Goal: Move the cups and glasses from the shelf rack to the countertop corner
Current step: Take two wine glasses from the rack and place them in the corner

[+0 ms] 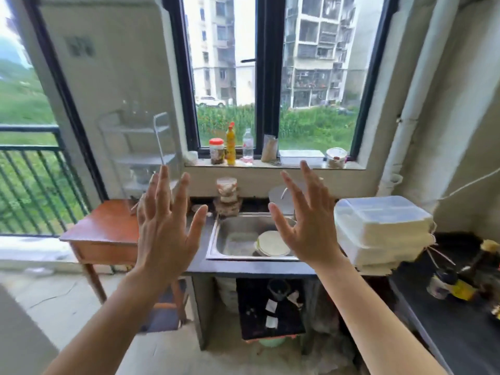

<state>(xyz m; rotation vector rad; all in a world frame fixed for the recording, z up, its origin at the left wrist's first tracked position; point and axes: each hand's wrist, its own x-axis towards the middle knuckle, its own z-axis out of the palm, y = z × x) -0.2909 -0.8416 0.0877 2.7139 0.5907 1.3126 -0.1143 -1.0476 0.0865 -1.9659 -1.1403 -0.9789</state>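
Note:
A white wire shelf rack point(140, 147) stands on a small wooden table point(108, 226) against the wall at the left; the blur hides what sits on its tiers. My left hand point(165, 226) is raised in front of the table's right edge, palm away, fingers spread, holding nothing. My right hand point(305, 220) is raised over the sink point(238, 239), fingers also spread and empty. Both hands are well short of the rack. The dark countertop point(446, 315) runs along the right wall toward the corner.
A plate lies in the sink. Stacked white plastic boxes point(381, 231) stand right of the sink. Jars and bottles point(230, 147) line the window sill. Sauce bottles point(465, 280) crowd the right counter. A stack of jars point(227, 196) stands behind the sink. A balcony railing is at far left.

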